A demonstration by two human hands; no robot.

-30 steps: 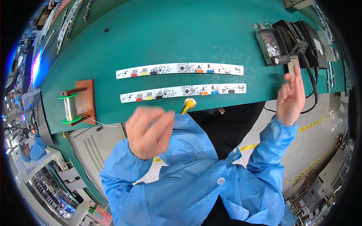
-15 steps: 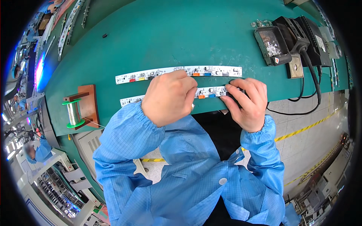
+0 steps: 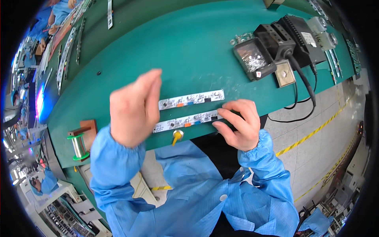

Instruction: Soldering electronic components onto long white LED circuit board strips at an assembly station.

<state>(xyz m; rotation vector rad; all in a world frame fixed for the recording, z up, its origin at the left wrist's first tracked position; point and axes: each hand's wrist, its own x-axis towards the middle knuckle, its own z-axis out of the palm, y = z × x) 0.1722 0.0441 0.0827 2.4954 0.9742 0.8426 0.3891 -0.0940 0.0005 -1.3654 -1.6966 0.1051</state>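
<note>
Down to the right hand (image 3: 241,126) now: half open, thumb and index fingertip set about the right end of the near white circuit-board strip (image 3: 179,123). Too fine to tell whether pinched or just touched; placed there, probably, to steady the strip from its end, away from the orange component (image 3: 187,124) farther left.

Across to the left hand (image 3: 132,110), raised over both strips' left ends and hiding them! Curled closed, thumb along index finger; nothing visible in the grip, impossible to rule out something tiny.

Just beyond the right fingertips, the far white circuit-board strip (image 3: 191,100), laid nearly parallel, perhaps for easy reach. Between the hands, closer to the body, a yellow plug (image 3: 176,139) at the bench edge.

Left of the left hand, a solder spool (image 3: 79,147) on a brown stand (image 3: 90,132), likely mounted for free unwinding. Beyond the right hand, a scrap tray (image 3: 242,67) beside a soldering-iron holder (image 3: 272,39), probably grouped for that hand.
</note>
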